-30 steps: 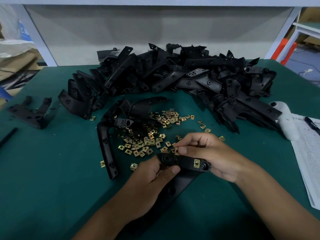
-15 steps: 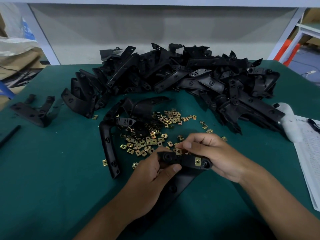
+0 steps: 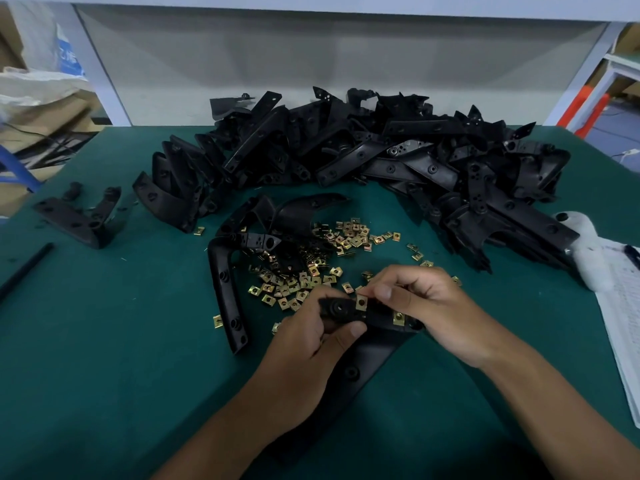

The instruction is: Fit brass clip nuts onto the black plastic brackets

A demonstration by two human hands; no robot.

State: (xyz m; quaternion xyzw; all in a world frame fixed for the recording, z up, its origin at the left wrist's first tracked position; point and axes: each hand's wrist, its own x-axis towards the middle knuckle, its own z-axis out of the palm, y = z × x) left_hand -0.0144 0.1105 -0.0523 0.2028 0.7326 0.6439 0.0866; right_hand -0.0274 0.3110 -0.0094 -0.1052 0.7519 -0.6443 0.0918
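Note:
A black plastic bracket [image 3: 360, 362] lies in front of me on the green mat, its top end lifted between both hands. My left hand [image 3: 304, 355] grips that end from the left, thumb across the front. My right hand [image 3: 426, 306] pinches a brass clip nut [image 3: 361, 302] against the bracket's upper edge. Another brass clip nut [image 3: 398, 318] sits fitted further right on the same bracket. Several loose clip nuts [image 3: 311, 268] are scattered just beyond my hands. A big pile of black brackets [image 3: 363, 161] stretches across the back of the table.
A curved bracket [image 3: 227, 292] lies left of the nuts. A separate bracket [image 3: 79, 216] sits at the far left, with a thin black rod [image 3: 24, 271] near it. A white object [image 3: 581, 244] and printed paper [image 3: 623, 306] with a pen occupy the right edge.
My right hand picked a clip nut from the scatter and brought it down onto the bracket's upper edge. My left hand kept its grip on the bracket.

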